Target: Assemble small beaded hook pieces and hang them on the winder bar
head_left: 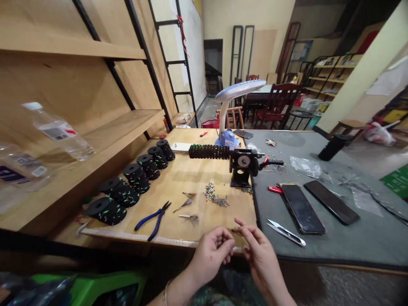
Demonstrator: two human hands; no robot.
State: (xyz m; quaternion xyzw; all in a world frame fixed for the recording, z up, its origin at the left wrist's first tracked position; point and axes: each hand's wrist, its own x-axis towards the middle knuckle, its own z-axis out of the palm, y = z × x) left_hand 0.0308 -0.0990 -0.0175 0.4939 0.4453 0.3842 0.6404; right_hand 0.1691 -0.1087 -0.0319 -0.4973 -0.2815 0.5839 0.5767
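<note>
Over the table's front edge, my left hand has its fingers curled and thumb pressed in; what it grips, if anything, is hidden. Close beside it, my right hand pinches with thumb and forefinger at a tiny dark brownish piece, too small to name. Ahead lie a heap of coloured beads and a pile of small metal pieces. To the left are tufts of feather or fibre, a pale tufted piece and blue-handled pliers. Thread snips rest on the grey mat to the right.
Black foam spools line the left edge. A hand-cranked black device carries a ridged black roll; behind it stands a blue-white lamp. Two phones lie on the grey mat. Plastic bottles are at left.
</note>
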